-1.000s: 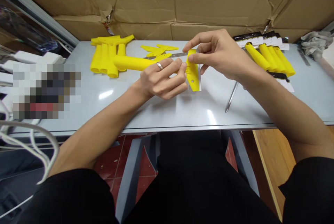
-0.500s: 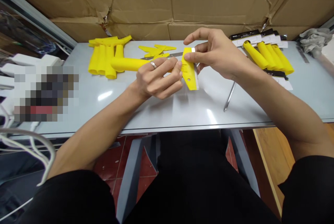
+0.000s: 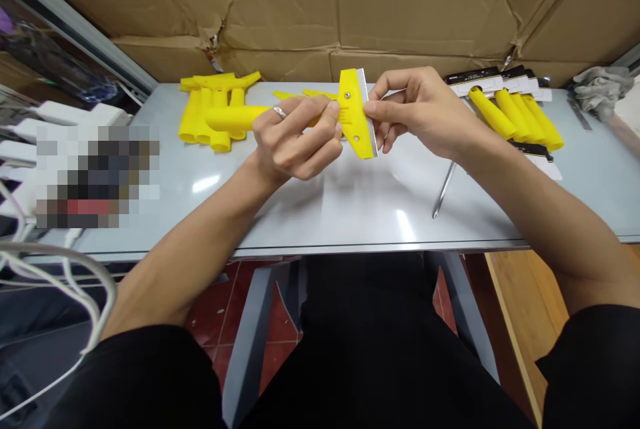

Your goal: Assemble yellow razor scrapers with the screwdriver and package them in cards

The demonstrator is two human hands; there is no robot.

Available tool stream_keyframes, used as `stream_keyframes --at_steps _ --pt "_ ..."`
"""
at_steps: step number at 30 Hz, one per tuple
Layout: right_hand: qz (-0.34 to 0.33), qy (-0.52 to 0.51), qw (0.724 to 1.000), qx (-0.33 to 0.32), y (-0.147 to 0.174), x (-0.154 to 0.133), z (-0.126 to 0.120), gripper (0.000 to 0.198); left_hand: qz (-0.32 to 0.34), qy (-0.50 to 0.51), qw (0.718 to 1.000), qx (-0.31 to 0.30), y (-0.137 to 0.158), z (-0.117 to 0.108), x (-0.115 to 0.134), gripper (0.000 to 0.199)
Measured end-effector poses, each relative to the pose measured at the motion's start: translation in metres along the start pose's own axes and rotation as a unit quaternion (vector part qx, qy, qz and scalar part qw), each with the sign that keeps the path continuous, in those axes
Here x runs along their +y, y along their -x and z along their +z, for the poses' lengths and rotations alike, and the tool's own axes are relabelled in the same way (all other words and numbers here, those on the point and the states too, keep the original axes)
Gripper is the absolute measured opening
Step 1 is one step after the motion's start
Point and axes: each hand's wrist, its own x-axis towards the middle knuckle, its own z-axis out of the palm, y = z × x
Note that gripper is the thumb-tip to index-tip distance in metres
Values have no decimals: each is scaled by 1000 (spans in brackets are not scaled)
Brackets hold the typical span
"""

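Observation:
A yellow scraper point(image 3: 354, 123) with a metal blade point(image 3: 369, 112) along its right edge is raised above the table. My left hand point(image 3: 297, 139), a ring on one finger, is closed round its handle near the head. A screw sits in the head's upper hole; the lower hole shows light. At the blade's middle, my right hand point(image 3: 417, 105) pinches the edge between thumb and fingers, the fingertips partly hidden behind it. Beyond the scraper lie loose yellow plates point(image 3: 313, 93), mostly covered by it and my left hand.
Several yellow scraper handles point(image 3: 210, 109) are grouped at the back left. Carded yellow scrapers point(image 3: 505, 112) lie at the back right, with a grey glove point(image 3: 603, 79) beyond. A metal screwdriver shaft point(image 3: 443, 190) pokes out below my right forearm. White cables point(image 3: 60, 269) hang at the left.
The scraper head has turned and risen slightly, so the upper screw now shows. My right thumb has slid from the yellow face to the blade edge, and its raised index finger has curled in.

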Motion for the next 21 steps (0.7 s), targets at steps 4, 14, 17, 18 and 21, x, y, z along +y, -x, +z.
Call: stream_keyframes --at_steps 4,14,17,18,21 --pt "-14 -5 1000 25 0 1 5 59 -95 107 988 -55 -3 -2 0 36" --pt "0 8 1000 21 1 5 4 68 -72 114 986 -95 -6 -8 1 45" --pt "-5 8 1000 16 2 4 3 70 -73 133 980 -125 -7 -12 2 46" --pt "-5 8 1000 15 2 3 4 70 -94 147 975 -138 -8 -14 3 48" --pt "-5 8 1000 15 3 2 5 68 -158 176 958 -162 -14 -19 5 52"
